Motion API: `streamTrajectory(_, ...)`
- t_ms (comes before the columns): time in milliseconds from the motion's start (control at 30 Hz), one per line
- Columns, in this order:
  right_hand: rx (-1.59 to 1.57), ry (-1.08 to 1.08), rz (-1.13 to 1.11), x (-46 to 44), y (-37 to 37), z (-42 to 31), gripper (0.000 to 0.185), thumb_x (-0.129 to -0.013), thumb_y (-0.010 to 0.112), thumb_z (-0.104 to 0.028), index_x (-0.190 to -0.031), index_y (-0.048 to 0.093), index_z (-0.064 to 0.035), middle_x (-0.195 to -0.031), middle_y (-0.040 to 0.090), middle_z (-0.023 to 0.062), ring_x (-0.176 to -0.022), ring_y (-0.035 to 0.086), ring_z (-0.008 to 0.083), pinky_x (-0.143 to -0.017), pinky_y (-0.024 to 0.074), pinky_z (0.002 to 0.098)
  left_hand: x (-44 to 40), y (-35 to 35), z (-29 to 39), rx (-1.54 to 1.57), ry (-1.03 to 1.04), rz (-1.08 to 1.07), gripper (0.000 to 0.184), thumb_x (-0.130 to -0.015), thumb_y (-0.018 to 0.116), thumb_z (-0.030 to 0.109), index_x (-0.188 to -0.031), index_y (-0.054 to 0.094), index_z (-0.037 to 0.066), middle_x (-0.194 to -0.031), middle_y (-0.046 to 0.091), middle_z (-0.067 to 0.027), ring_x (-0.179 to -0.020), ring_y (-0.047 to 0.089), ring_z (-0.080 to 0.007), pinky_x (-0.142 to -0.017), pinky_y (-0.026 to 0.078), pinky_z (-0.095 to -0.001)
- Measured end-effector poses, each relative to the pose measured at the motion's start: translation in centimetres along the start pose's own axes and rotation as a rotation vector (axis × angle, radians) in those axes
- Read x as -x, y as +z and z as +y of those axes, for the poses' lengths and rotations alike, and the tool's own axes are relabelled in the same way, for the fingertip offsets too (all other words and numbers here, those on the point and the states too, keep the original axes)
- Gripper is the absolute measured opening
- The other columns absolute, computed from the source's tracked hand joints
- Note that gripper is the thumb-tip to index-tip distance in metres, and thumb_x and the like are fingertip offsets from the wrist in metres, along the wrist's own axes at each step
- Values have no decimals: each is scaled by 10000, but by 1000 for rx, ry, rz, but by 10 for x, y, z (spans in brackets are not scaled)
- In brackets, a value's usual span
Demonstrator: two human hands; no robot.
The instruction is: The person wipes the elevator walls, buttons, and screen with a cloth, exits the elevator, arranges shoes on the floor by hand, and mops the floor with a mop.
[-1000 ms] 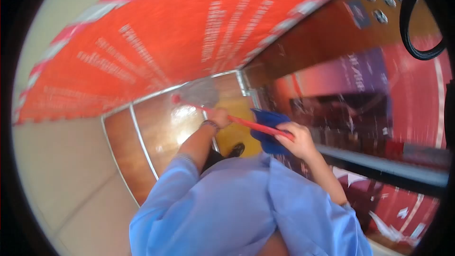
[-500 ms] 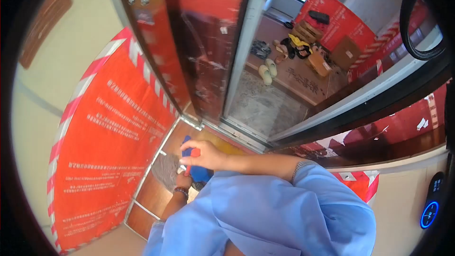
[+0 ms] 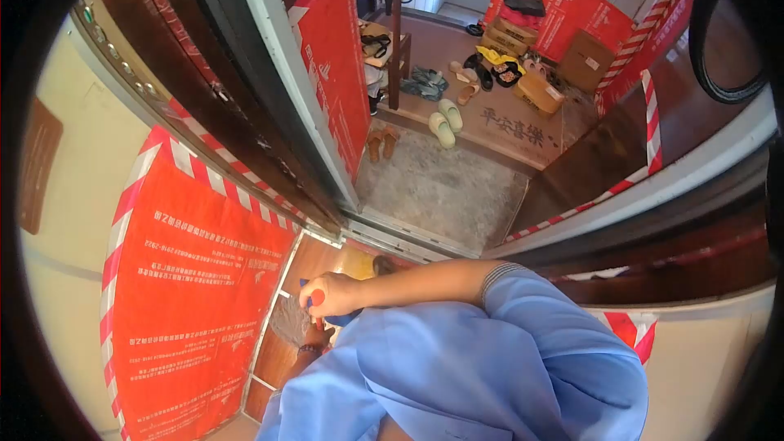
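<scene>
My right hand (image 3: 333, 294) reaches in from the right, its fingers wrapped round a red-handled tool (image 3: 317, 298) with a rounded end. A bit of blue (image 3: 304, 283) shows beside those fingers; its shape is mostly hidden. Just below is my left hand (image 3: 314, 336), with a bracelet on the wrist. It looks closed close to the tool's lower end, but what it grips is hidden. A greyish, see-through bundle (image 3: 290, 318) lies on the brown tiled floor (image 3: 265, 359) left of both hands. Beyond them is a yellowish object (image 3: 355, 261).
A red board (image 3: 204, 294) with striped tape lines the left wall. Ahead, the doorway's metal sill (image 3: 392, 238) leads to a landing with pale green clogs (image 3: 445, 124), brown sandals (image 3: 381, 143), other shoes and cardboard boxes (image 3: 539, 91). A button panel (image 3: 739, 359) edges the right side.
The view has shifted, so more of the landing's left side shows, including brown sandals and a red board. Both hands stay close together; the red handle now appears more end-on.
</scene>
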State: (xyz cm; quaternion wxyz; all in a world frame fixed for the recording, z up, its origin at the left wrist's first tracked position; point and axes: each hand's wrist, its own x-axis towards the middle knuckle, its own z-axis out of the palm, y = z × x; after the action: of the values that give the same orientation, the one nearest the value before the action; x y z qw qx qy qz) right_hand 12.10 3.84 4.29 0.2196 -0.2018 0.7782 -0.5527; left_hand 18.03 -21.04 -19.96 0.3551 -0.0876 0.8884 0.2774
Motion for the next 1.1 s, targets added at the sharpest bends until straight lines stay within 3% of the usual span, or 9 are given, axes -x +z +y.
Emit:
streamTrajectory(267,-28,-179,-212,-60,-80,69,130,-673,718,-211,-753,693,-111,-753,688,54,-715,666,237,-657,514,351,-76,17,32,-82,-104,-134,465,-712,739,371,-1012,672,22,-1007,675,-191,-972,646,-338,-860,498,-419)
streamTrajectory(400,-36,-254,-376,-114,-162,92,92,-700,681,-114,-783,680,-74,-831,676,84,-806,645,235,-719,503,345,-122,12,85,-79,-161,-202,473,-712,733,379,-1017,672,23,-1019,672,-199,-979,644,-343,-862,498,-427)
streamTrajectory(567,4,-282,-436,-149,-234,71,126,-713,685,-160,-811,670,-82,-844,656,93,-807,639,263,-717,496,358,-167,-9,140,-122,-176,-188,484,-712,724,390,-1024,672,25,-1035,669,-209,-987,641,-349,-866,498,-436)
streamTrajectory(733,70,-381,-575,-169,-284,65,144,-734,696,-114,-872,685,-74,-840,645,101,-808,638,254,-730,493,357,-158,-8,204,102,-254,112,474,-743,635,339,-1082,663,9,-1140,621,-258,-1105,587,-385,-951,465,-467)
streamTrajectory(767,64,-378,-600,-171,-293,63,150,-733,697,-105,-879,690,-72,-839,644,109,-803,629,252,-734,490,351,-156,-12,222,73,-331,119,524,-710,741,421,-1082,673,57,-1108,656,-210,-1065,622,-326,-926,485,-407)
streamTrajectory(833,129,-340,-663,-168,-310,64,157,-735,692,-100,-887,689,-61,-836,641,115,-801,624,251,-736,487,347,-146,-15,252,222,-334,172,469,-734,640,296,-1095,653,-3,-1142,612,-269,-1122,575,-381,-972,455,-428)
streamTrajectory(967,103,-353,-727,-170,-365,75,150,-734,697,-80,-878,687,-39,-861,657,106,-814,638,214,-738,487,296,-164,12,316,454,-500,448,450,-795,656,295,-1150,623,20,-1197,600,-218,-1116,577,-383,-956,468,-415)
streamTrajectory(1033,142,-476,-736,-155,-403,87,130,-739,700,-89,-858,675,-44,-817,649,100,-754,623,247,-688,485,337,-172,38,364,516,-551,661,559,-738,721,429,-1124,611,40,-1149,616,-240,-1048,610,-380,-902,492,-446)
streamTrajectory(1100,229,-442,-718,-148,-442,79,132,-727,715,-77,-847,683,-35,-789,653,108,-736,623,243,-688,479,331,-184,37,408,540,-601,555,495,-772,682,413,-1104,619,51,-1137,617,-225,-1059,603,-378,-906,491,-459)
